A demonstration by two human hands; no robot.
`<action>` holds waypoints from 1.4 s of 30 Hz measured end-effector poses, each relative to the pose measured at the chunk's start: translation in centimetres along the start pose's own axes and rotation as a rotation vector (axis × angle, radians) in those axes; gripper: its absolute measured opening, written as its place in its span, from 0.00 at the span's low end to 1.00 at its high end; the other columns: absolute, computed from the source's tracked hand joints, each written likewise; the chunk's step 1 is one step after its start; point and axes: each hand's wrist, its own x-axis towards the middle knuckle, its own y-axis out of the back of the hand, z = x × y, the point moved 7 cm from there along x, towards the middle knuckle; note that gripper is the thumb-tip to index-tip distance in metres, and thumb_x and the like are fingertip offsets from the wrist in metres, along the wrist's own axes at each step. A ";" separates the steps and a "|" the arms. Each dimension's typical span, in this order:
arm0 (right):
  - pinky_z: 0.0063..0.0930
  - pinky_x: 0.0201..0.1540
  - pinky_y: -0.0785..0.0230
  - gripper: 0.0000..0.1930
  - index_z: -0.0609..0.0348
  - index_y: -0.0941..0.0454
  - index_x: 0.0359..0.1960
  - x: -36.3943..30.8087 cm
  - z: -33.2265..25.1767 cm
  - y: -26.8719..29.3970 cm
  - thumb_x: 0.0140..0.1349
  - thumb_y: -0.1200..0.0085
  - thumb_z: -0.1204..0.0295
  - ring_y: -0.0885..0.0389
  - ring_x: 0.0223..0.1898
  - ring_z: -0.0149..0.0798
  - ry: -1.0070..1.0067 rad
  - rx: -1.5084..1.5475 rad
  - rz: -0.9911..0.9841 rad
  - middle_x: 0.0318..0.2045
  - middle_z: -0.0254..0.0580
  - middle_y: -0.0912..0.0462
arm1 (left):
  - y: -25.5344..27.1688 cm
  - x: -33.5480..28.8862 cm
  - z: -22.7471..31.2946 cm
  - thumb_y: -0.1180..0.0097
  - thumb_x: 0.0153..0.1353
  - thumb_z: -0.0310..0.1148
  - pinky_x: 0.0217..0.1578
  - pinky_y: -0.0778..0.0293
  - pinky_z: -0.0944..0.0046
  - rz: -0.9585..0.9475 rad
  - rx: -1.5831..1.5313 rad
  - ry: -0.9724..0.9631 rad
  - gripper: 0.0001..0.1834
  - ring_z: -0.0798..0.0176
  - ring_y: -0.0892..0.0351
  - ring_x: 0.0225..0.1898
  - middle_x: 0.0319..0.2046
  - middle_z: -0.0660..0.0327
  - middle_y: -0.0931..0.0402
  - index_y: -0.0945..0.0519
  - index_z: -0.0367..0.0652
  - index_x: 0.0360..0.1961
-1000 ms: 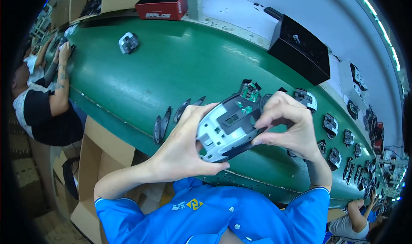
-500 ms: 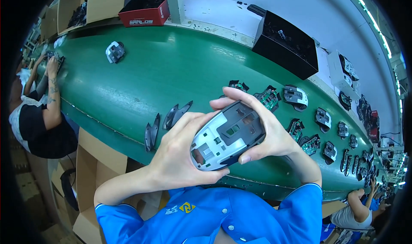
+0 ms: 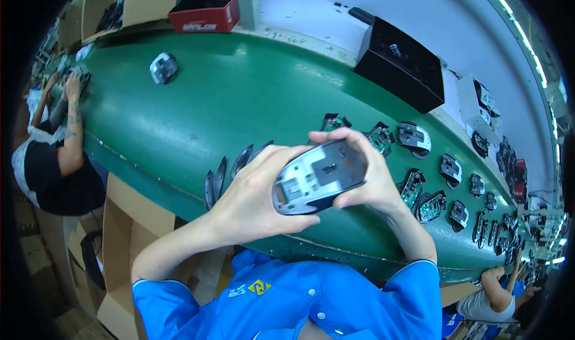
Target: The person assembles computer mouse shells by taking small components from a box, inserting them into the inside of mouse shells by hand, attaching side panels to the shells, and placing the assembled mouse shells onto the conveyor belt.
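Two hands are holding a computer mouse shell above a green conveyor belt.

The left hand is cupping the near end of the mouse shell, its grip clamped on it with the thumb lying along the lower edge. The right hand is gripping the far end, fingers curling over the top and the thumb pressing the side, so both grips are closed on the same piece. The shell is sitting tilted in the air, grey inside facing up, just over the near edge of the green belt. Dark curved covers are lying on the belt just left of the hands. A row of circuit boards and mouse bases is running off to the right. Another grey mouse base is lying well apart at the far left, near a red box. A black bin is standing beyond the belt.
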 end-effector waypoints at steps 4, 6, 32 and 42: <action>0.35 0.62 0.41 0.41 0.62 0.36 0.57 -0.9 -1.7 -0.1 0.41 0.27 0.65 0.32 0.59 0.41 0.061 -0.289 -0.024 0.57 0.47 0.30 | -2.0 0.2 -2.8 0.25 0.37 0.38 0.51 0.32 0.60 -0.064 -0.275 0.180 0.43 0.58 0.27 0.49 0.46 0.51 0.28 0.31 0.34 0.55; 0.37 0.60 0.38 0.42 0.60 0.37 0.61 -0.5 -3.2 1.0 0.45 0.30 0.58 0.29 0.57 0.44 -0.037 -0.606 -0.266 0.55 0.49 0.27 | -2.8 -0.1 -4.2 0.25 0.39 0.36 0.50 0.31 0.65 -0.187 -0.577 0.553 0.41 0.65 0.27 0.48 0.45 0.58 0.27 0.31 0.34 0.54; 0.13 0.12 0.39 0.15 0.67 0.19 0.38 8.8 -7.0 23.0 0.55 0.40 0.67 0.24 0.20 0.22 -0.114 -0.509 0.599 0.26 0.38 0.18 | -2.6 2.2 -9.9 0.68 0.65 0.57 0.31 0.21 0.51 0.115 -1.594 0.674 0.34 0.50 0.25 0.45 0.49 0.50 0.29 0.37 0.41 0.61; 0.22 0.21 0.40 0.12 0.57 0.20 0.24 0.9 -8.7 -1.7 0.37 0.29 0.75 0.27 0.20 0.32 0.609 -0.987 0.222 0.21 0.35 0.20 | -4.9 0.6 -4.3 0.62 0.59 0.58 0.36 0.20 0.48 0.131 -1.239 0.575 0.35 0.54 0.23 0.46 0.47 0.51 0.27 0.35 0.40 0.57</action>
